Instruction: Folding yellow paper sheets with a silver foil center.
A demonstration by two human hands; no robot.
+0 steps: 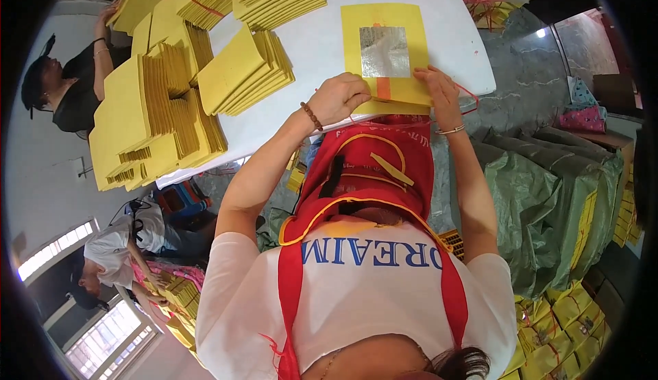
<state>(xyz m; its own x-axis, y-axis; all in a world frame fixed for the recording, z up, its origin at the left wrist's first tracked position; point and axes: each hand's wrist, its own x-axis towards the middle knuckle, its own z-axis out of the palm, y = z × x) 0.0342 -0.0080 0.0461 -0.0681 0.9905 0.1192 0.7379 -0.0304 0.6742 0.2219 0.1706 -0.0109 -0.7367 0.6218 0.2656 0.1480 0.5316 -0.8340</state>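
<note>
A yellow paper sheet (350,41) with a silver foil square (385,52) in its middle and orange patches lies on the white table in front of me. My left hand (343,97) is closed, its fingers pinching the near left part of the paper. My right hand (442,97) grips the near right corner, fingers along the edge. The paper's near edge looks slightly raised; I cannot tell how many layers are there. Red string (474,97) curves out beside my right hand, and more of it shows under the near edge.
Stacks of folded yellow paper (250,71) fill the table's left side. The white tabletop (452,30) ends just right of the sheet. Green wrapped bundles (528,209) stand on the floor at right. One person (89,78) is at the table's far left, another (123,243) handles yellow bundles lower left.
</note>
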